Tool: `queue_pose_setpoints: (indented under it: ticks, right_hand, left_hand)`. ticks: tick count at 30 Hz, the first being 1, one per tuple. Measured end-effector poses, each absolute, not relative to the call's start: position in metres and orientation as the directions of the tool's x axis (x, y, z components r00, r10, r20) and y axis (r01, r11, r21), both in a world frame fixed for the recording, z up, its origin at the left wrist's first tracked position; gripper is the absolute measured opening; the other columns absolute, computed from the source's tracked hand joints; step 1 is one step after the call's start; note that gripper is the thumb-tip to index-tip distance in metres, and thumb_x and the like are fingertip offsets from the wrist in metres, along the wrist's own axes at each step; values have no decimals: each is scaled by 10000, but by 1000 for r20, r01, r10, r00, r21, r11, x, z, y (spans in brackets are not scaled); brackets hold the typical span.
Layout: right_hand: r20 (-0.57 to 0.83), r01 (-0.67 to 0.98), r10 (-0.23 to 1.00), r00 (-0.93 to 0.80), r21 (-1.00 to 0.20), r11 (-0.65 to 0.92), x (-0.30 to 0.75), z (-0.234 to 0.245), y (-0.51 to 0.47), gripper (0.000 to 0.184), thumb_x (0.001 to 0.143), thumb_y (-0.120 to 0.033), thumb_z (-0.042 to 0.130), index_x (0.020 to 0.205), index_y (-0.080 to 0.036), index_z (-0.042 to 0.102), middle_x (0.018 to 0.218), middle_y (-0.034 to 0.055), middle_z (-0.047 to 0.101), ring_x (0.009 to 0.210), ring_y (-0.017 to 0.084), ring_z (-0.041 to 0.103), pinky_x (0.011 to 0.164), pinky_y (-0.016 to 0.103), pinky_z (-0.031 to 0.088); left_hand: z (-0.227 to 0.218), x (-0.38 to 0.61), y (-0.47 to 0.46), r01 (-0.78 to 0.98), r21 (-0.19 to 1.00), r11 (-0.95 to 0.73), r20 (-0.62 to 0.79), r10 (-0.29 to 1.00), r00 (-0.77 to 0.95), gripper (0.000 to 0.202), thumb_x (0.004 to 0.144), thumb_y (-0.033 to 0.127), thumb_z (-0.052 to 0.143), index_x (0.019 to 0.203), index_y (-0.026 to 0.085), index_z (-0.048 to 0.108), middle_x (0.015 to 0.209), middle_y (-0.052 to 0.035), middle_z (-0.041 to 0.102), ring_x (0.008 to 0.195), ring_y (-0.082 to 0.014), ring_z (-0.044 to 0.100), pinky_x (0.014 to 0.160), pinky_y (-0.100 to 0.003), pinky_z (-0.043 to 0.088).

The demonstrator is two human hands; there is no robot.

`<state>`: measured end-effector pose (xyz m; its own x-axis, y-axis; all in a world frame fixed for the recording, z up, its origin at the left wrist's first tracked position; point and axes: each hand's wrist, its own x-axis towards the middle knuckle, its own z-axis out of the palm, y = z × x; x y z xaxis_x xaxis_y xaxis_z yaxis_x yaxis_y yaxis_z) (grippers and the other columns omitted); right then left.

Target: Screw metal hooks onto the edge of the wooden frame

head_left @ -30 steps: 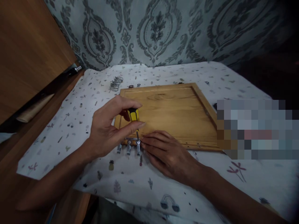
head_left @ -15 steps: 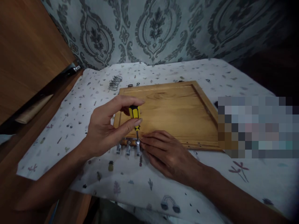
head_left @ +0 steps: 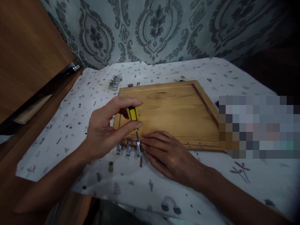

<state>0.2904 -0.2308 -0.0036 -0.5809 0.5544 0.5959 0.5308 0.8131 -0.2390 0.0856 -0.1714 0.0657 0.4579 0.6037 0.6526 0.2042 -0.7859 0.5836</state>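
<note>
My left hand (head_left: 105, 125) pinches a small screwdriver (head_left: 133, 114) with a yellow and black handle between thumb and fingers. The shaft slants down, its tip at or just above the screw head on the rightmost metal hook. That hook belongs to a short row of silver metal hooks (head_left: 128, 149) along the near left edge of a framed wooden board (head_left: 164, 109). My right hand (head_left: 168, 154) lies palm down over the board's near edge, fingers pressed together against the right end of the hooks. Its fingertips and thumb are partly hidden.
A cluster of metal rings or hooks (head_left: 115, 82) lies on the patterned white cloth (head_left: 67, 125), behind the board. Small dark fittings (head_left: 130, 85) sit at its far edge. A wooden cabinet (head_left: 30, 53) stands at left, a patterned wall (head_left: 157, 28) behind. A blurred patch hides the right.
The screwdriver's handle has tipped slightly to the left, while its tip stays near the same screw. My right hand and the board have hardly moved.
</note>
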Motion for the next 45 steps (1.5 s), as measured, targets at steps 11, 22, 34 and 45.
queue_pose_setpoints:
  ticks: [11,22,34,45]
  right_hand:
    - [599,522,545,-587,-234,820,291,-5,-230,237,960,-137,492,1024,-76,712,1090,154,752,1030,260,688,902,433,581]
    - [590,523,566,-576,-266,810,292,-5,-231,241,969,-159,492,1047,-117,717,1086,122,759,1040,235,689,932,434,563]
    - [578,526,568,-586,-262,809,292,-4,-231,268,977,-174,468,1065,-118,715,1090,132,756,1039,245,684,926,449,562]
    - [593,518,558,-581,-260,815,292,-4,-230,254,969,-158,475,1028,-99,714,1058,138,759,1007,249,692,914,445,568]
  left_hand:
    - [66,86,-170,204,591,-781,649,610,455,416,807,121,748,1185,251,636,1040,-13,683,925,-151,656,845,-328,563]
    - [77,84,-181,244,571,-783,700,621,354,427,815,168,754,1178,358,634,1098,8,661,890,-149,675,798,-314,614]
    - [70,83,-181,228,541,-809,677,580,452,406,835,175,732,1199,319,624,1126,9,685,919,-162,667,791,-314,589]
    - [68,83,-181,259,530,-808,661,585,471,411,847,196,718,1217,340,610,1120,19,686,906,-160,670,792,-306,591]
